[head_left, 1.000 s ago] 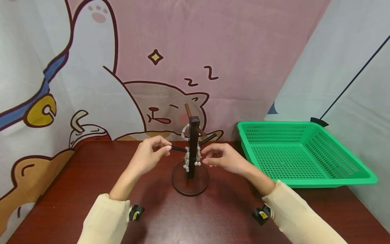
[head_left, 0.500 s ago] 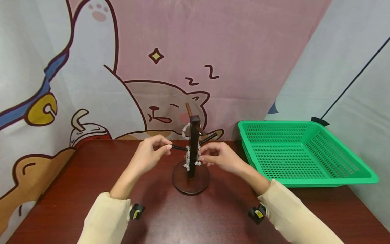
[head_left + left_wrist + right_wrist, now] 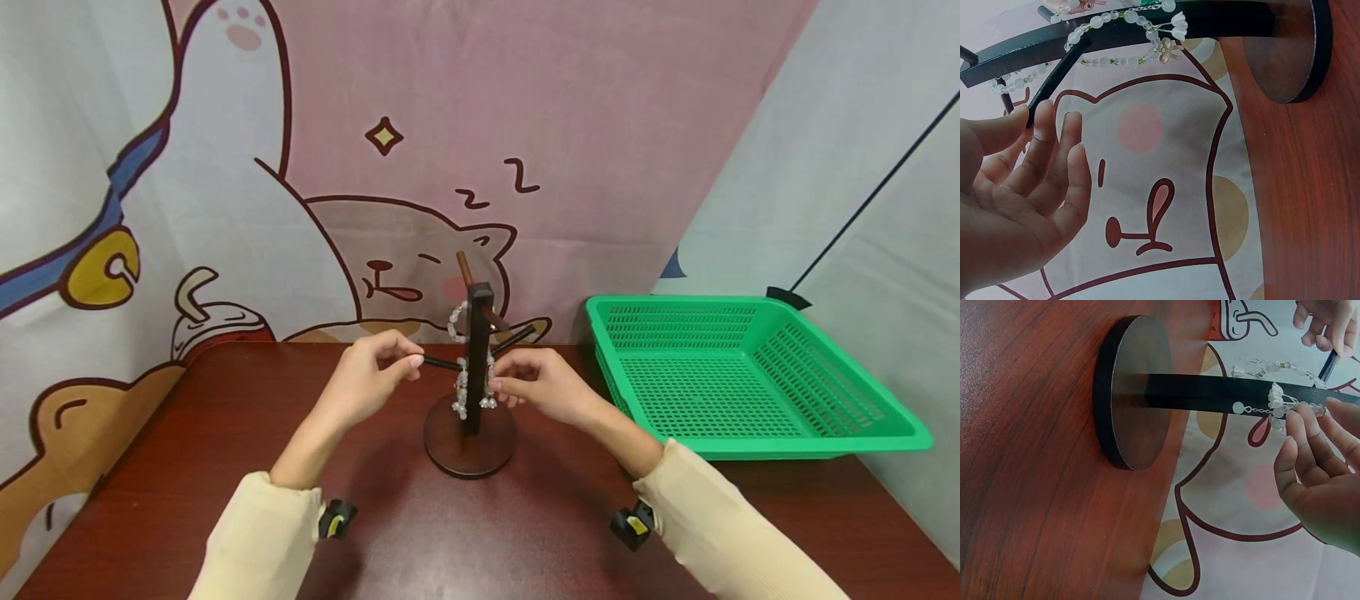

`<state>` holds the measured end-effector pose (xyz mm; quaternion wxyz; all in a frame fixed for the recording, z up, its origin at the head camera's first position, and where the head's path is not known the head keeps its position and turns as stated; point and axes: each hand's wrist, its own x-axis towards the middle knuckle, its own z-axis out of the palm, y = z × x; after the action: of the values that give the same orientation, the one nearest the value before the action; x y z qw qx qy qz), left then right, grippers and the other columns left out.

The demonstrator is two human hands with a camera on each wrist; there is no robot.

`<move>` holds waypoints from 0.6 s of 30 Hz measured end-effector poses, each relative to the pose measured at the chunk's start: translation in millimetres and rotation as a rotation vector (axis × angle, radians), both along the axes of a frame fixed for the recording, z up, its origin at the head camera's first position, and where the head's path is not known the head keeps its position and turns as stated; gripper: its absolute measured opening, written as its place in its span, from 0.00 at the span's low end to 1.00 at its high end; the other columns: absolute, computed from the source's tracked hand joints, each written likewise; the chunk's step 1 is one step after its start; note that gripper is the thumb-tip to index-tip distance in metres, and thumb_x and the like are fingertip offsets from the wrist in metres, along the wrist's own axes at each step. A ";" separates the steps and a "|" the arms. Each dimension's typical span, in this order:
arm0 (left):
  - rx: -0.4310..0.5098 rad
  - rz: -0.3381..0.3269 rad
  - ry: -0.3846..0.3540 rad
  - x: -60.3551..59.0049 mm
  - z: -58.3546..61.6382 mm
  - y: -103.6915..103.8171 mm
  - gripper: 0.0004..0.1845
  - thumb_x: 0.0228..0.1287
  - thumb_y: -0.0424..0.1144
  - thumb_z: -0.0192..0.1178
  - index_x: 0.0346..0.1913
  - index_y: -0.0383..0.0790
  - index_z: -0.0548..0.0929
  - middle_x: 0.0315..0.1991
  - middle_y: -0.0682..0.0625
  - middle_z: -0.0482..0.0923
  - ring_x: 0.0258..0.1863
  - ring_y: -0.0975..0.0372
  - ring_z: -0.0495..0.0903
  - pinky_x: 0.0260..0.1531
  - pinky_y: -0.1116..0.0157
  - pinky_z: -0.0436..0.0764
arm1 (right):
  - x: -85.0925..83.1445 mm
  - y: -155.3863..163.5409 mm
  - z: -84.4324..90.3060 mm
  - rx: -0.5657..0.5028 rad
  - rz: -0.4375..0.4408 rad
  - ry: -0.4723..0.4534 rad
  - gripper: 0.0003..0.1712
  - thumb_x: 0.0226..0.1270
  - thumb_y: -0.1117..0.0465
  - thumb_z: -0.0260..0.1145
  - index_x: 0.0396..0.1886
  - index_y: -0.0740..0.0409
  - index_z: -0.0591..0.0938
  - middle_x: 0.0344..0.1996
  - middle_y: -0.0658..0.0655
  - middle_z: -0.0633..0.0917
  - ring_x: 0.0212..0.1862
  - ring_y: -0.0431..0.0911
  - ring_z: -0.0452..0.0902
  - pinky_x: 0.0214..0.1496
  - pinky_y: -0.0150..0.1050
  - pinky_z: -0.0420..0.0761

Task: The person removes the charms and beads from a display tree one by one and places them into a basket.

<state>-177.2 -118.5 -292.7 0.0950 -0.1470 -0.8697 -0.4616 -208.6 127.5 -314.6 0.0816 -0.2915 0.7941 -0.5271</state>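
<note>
A dark wooden stand (image 3: 478,367) with a round base (image 3: 470,454) and several pegs stands upright on the table. My left hand (image 3: 371,375) pinches the tip of its left black peg (image 3: 1057,78) between thumb and finger. From that peg hangs a clear-and-white beaded bracelet (image 3: 461,387). On the right side hangs another beaded bracelet (image 3: 1277,400) with a white flower charm; my right hand (image 3: 543,385) pinches its beads, and the fingers hide part of it. A further beaded bracelet (image 3: 454,323) hangs higher up, partly behind the post.
A green plastic basket (image 3: 720,450) sits on the table at the right. Behind the red-brown table (image 3: 225,433) hangs a cartoon-printed cloth (image 3: 600,125). Brown pegs (image 3: 464,268) stick out near the top of the stand, and a black peg (image 3: 517,337) points right.
My right hand has moved slightly left to the right-hand bracelet and now pinches it. The left hand keeps its grip on the peg, and the stand stays in place.
</note>
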 end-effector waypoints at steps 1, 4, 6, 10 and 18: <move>0.000 -0.001 0.000 0.0 0.1 -0.1 0.03 0.60 0.33 0.59 0.36 0.36 0.81 0.24 0.50 0.79 0.24 0.62 0.74 0.25 0.64 0.68 | 0.0 0.0 0.0 0.003 -0.001 0.003 0.06 0.60 0.67 0.63 0.34 0.68 0.80 0.22 0.60 0.81 0.25 0.49 0.76 0.30 0.38 0.78; 0.000 -0.004 0.001 0.0 0.2 -0.2 0.03 0.61 0.33 0.59 0.36 0.36 0.81 0.24 0.50 0.79 0.25 0.62 0.75 0.25 0.64 0.68 | 0.1 0.6 0.2 0.003 -0.003 0.011 0.05 0.60 0.68 0.63 0.34 0.68 0.80 0.22 0.59 0.81 0.25 0.49 0.77 0.30 0.38 0.78; -0.002 -0.005 0.002 0.0 0.5 -0.1 0.03 0.61 0.33 0.59 0.36 0.36 0.81 0.24 0.51 0.79 0.25 0.62 0.75 0.25 0.63 0.68 | 0.2 0.9 0.5 0.004 -0.006 0.013 0.05 0.60 0.68 0.63 0.34 0.67 0.80 0.22 0.59 0.80 0.25 0.48 0.77 0.29 0.38 0.78; -0.005 -0.003 0.000 0.3 0.8 -0.1 0.04 0.61 0.33 0.59 0.36 0.36 0.81 0.24 0.51 0.80 0.25 0.62 0.75 0.26 0.63 0.68 | -0.1 1.3 1.0 -0.001 -0.006 0.004 0.05 0.60 0.68 0.62 0.34 0.68 0.80 0.22 0.59 0.81 0.25 0.48 0.77 0.30 0.39 0.78; -0.006 -0.002 -0.001 0.5 0.8 0.2 0.03 0.60 0.32 0.59 0.35 0.36 0.81 0.24 0.50 0.79 0.25 0.62 0.75 0.26 0.63 0.68 | 0.1 1.7 5.2 -0.008 0.015 0.014 0.04 0.59 0.70 0.62 0.33 0.68 0.80 0.22 0.61 0.81 0.25 0.50 0.78 0.30 0.40 0.79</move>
<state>-176.7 -118.4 -291.8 0.0936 -0.1481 -0.8709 -0.4591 -208.5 129.2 -309.4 0.0788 -0.3012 0.7903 -0.5277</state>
